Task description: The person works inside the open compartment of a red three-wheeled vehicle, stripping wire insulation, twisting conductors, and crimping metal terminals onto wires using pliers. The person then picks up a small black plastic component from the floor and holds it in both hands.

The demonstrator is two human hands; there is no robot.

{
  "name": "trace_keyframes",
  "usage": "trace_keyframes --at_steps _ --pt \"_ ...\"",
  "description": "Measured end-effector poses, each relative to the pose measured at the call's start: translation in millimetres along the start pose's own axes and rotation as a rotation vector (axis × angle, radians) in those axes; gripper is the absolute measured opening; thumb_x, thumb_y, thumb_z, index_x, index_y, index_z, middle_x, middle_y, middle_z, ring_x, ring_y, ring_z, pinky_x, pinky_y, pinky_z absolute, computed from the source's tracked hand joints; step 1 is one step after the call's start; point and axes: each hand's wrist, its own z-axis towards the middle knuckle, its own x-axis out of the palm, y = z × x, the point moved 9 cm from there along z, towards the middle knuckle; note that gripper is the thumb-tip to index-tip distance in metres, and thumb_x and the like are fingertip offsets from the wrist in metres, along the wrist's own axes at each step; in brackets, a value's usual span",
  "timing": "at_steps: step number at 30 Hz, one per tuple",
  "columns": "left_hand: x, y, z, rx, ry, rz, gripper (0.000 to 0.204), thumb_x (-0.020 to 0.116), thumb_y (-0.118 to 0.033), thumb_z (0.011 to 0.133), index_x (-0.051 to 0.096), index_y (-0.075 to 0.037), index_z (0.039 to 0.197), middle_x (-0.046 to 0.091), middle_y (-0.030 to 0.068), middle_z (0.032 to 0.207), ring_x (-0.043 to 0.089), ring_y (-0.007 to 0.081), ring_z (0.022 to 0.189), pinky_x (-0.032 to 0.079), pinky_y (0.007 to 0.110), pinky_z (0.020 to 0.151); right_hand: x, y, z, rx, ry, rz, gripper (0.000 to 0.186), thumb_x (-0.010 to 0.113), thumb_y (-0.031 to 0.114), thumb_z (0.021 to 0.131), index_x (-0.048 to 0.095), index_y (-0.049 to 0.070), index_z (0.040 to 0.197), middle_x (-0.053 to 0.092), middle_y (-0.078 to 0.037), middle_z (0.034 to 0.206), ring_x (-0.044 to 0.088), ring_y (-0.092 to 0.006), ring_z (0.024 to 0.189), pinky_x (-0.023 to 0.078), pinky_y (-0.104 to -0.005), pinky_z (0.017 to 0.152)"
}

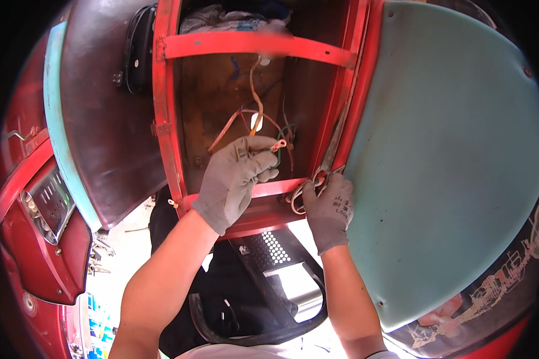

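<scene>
My left hand [236,179], in a grey work glove, is closed in a pinch over the red frame's opening. A copper-coloured ring terminal [279,145] sticks out past its fingertips; its wire is mostly hidden by the glove. My right hand [331,212], gloved alike, is closed around the looped handles of a pair of scissors [334,143]. Their long blades point away from me along the frame's right rail. Orange-brown wire [256,90] and red wire [226,128] run inside the compartment just beyond my left hand, with a green wire close to its fingers.
The red metal frame [221,45] surrounds the compartment, with a crossbar at the far end and plastic-wrapped stuff behind it. A large teal padded panel [455,149] lies at the right. On the left are a dark panel [105,113] and red bodywork [48,263]. Black tubing [254,340] curves below.
</scene>
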Motion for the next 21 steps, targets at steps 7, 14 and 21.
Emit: trace_keyframes --at_steps 7,14,21 --pt "-12 -1 -2 -0.024 -0.05 0.023 0.026 0.068 -0.003 0.099 0.065 0.002 0.124 0.068 0.0043 0.103 0.068 0.0126 0.095 0.058 0.034 0.093 -33 22 8 0.0 0.166 0.383 0.044 0.078 0.033 0.087 0.057 0.001 0.109 0.06 -0.02 0.112 0.064 -0.0377 0.102 0.053 -0.0477 0.091" --pt "-9 -3 -5 -0.036 -0.05 0.043 0.028 0.068 -0.002 0.098 0.064 0.002 0.125 0.069 0.0045 0.102 0.069 0.0134 0.094 0.058 0.035 0.093 -75 91 115 -0.227 -0.316 0.137 0.049 0.077 0.033 0.088 0.058 -0.001 0.118 0.058 -0.023 0.12 0.063 -0.0409 0.11 0.053 -0.0501 0.093" --pt "-14 1 -6 -0.045 -0.084 0.031 0.027 0.068 -0.002 0.099 0.065 0.001 0.125 0.07 0.0052 0.104 0.069 0.0143 0.096 0.057 0.036 0.093 -81 54 69 -0.281 -0.329 0.545 0.049 0.075 0.03 0.092 0.059 -0.003 0.126 0.063 -0.027 0.12 0.066 -0.0394 0.107 0.055 -0.0479 0.091"
